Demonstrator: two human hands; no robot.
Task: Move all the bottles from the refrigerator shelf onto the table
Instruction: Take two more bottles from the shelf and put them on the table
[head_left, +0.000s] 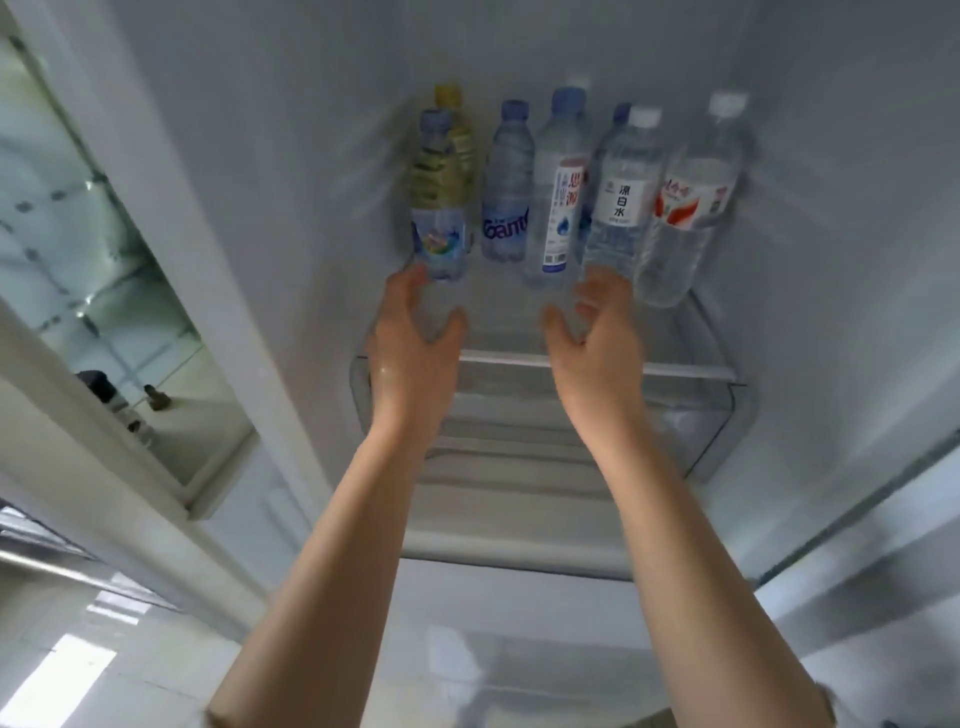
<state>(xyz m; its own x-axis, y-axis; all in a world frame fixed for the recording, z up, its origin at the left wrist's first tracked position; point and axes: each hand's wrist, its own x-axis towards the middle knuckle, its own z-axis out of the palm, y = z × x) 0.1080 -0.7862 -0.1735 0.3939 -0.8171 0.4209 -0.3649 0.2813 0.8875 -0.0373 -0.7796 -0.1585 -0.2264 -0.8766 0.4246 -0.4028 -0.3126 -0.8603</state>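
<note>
Both bare arms are reaching up into the open refrigerator (831, 156), filling the lower centre of the frame.

The left hand (410, 343) is sitting at centre left, its grip wide: thumb spread to the right, fingers extended upward. Its fingertips (413, 275) are appearing to touch the base of the small bottle (439, 236), which carries a blue pictorial label. No finger is wrapping round it.

The right hand (597, 338) is sitting at centre right, its grip also wide, with the thumb spread to the left. Its loosely bent fingers are lying just below the white-cap bottle (621, 208); whether they are touching it cannot be told. It is holding nothing.

The bottles are standing in a row on the glass shelf (597, 366) in the upper centre of the frame. From left to right:
- the small bottle, with a yellow-cap bottle (457, 140) directly behind it;
- a blue-label bottle (506, 197);
- a tall bottle (561, 197) with a narrow white label;
- the white-cap bottle, partly covering a blue-cap bottle (621, 117) behind it;
- a red-label bottle (691, 208) at the far right.

A clear drawer (717, 415) is sitting below the shelf. The door (78, 234) is standing at the left of the frame.
</note>
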